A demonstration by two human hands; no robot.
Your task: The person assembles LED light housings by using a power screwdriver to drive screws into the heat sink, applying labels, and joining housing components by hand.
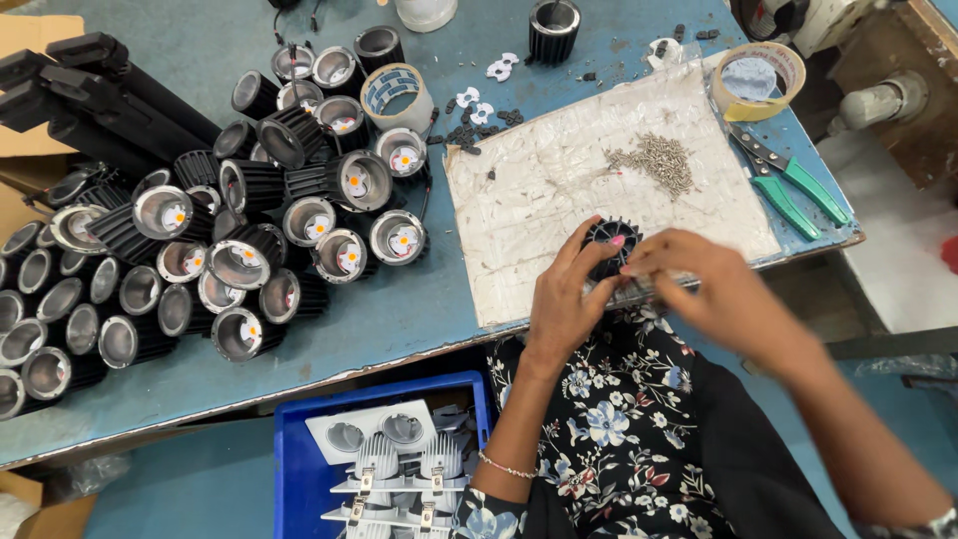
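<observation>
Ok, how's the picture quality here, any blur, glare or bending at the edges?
Head view: even, bright light with soft shadows; the right hand is smeared by motion blur, while the left hand and the black finned lamp housing they both hold are sharper; small glints on the shiny reflectors in the lamp pile; the table edge bows slightly, hinting at wide-angle distortion.

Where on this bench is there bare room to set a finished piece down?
Free: the white mat left of the screw pile, and the blue tabletop between the lamp housings and the mat. Crowded: the left side, stacked with housings. The left hand and right hand hold a black heat sink at the mat's near edge.
</observation>
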